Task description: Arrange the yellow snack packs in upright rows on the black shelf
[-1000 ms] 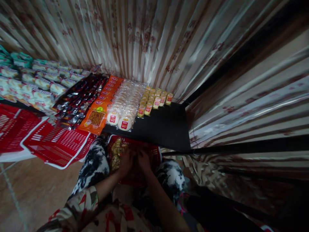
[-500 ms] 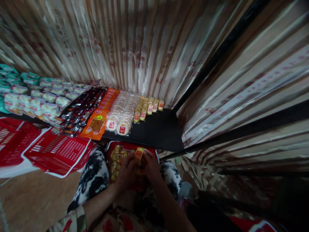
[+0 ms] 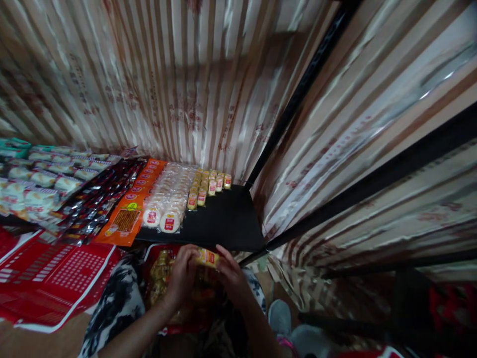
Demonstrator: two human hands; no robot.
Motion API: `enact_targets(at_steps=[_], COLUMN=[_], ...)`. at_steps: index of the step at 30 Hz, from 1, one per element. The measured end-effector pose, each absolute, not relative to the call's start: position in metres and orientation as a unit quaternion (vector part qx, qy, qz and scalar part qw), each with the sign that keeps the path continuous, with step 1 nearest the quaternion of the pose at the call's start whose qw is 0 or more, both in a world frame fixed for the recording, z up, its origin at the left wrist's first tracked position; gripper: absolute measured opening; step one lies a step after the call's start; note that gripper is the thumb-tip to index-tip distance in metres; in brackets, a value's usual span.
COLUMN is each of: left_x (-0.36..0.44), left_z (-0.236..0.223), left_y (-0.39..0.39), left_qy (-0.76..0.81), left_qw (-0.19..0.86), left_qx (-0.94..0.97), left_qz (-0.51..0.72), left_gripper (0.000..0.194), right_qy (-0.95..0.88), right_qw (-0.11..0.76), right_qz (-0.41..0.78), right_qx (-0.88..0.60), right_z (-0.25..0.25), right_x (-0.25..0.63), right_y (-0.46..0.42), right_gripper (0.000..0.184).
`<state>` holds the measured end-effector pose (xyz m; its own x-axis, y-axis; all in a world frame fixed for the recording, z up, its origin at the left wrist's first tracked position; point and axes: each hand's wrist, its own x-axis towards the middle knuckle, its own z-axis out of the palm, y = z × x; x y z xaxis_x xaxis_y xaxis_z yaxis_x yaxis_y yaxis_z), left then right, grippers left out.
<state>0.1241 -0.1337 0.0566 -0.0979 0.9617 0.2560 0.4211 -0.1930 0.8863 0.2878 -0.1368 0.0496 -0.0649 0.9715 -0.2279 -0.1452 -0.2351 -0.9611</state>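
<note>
Pinching a small yellow plastic-wrapped snack between left hand and right hand. Likely light, slippery, crushable; grip both ends gently.

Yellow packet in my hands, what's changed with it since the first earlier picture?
Your left hand and right hand were down in the red basket with no packet visible; now they have come up, holding a yellow packet by its ends. Since the second picture, it has turned sideways. The camera view has shifted too. The snack rows on the black shelf look unchanged.
</note>
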Motion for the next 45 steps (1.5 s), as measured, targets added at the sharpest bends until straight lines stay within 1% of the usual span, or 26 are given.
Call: enact_targets(at_steps=[3,5,7,11,14,18,20,22,24,28,32,37,41,45], left_x=[0.132,0.138,0.146,0.162,0.172,0.184,0.191,0.198,0.206,0.221,0.234,0.245,0.252,0.256], left_z=[0.057,0.057,0.058,0.058,0.057,0.058,0.058,0.056,0.053,0.048,0.049,0.053,0.055,0.057], left_y=[-0.117,-0.108,-0.101,-0.084,-0.07,-0.046,-0.031,-0.016,-0.002,0.021,0.043,0.073,0.093,0.109], left_qy=[0.566,0.552,0.543,0.538,0.526,0.509,0.501,0.507,0.533,0.571,0.562,0.56,0.556,0.565], left_qw=[0.331,0.369,0.394,0.388,0.392,0.408,0.418,0.417,0.397,0.347,0.324,0.333,0.352,0.361], left_qx=[0.592,0.594,0.597,0.601,0.608,0.621,0.616,0.609,0.607,0.64,0.683,0.698,0.69,0.681], left_qz=[0.469,0.455,0.44,0.445,0.448,0.435,0.441,0.445,0.436,0.38,0.336,0.297,0.302,0.295], left_gripper=[0.02,0.027,0.027,0.022,0.024,0.027,0.029,0.035,0.043,0.052,0.056,0.059,0.063,0.063], right_qy=[-0.398,-0.414,-0.431,-0.455,-0.473,-0.477,-0.492,-0.504,-0.488,-0.44,-0.465,-0.504,-0.513,-0.519], right_qw=[0.441,0.432,0.427,0.428,0.441,0.429,0.428,0.445,0.472,0.502,0.474,0.418,0.419,0.41], right_qz=[0.652,0.652,0.647,0.603,0.568,0.563,0.555,0.53,0.494,0.441,0.372,0.283,0.261,0.243], right_qx=[-0.472,-0.465,-0.463,-0.496,-0.509,-0.521,-0.516,-0.518,-0.543,-0.601,-0.649,-0.701,-0.702,-0.709], right_z=[0.054,0.054,0.052,0.048,0.05,0.055,0.052,0.045,0.033,0.013,0.008,0.017,0.018,0.016], right_x=[0.295,0.298,0.301,0.307,0.314,0.327,0.333,0.337,0.34,0.347,0.357,0.364,0.364,0.363], right_y=[-0.14,-0.138,-0.133,-0.116,-0.101,-0.076,-0.061,-0.043,-0.022,0.022,0.062,0.101,0.126,0.145], right_gripper=[0.041,0.035,0.034,0.033,0.032,0.04,0.038,0.034,0.035,0.036,0.032,0.029,0.031,0.031])
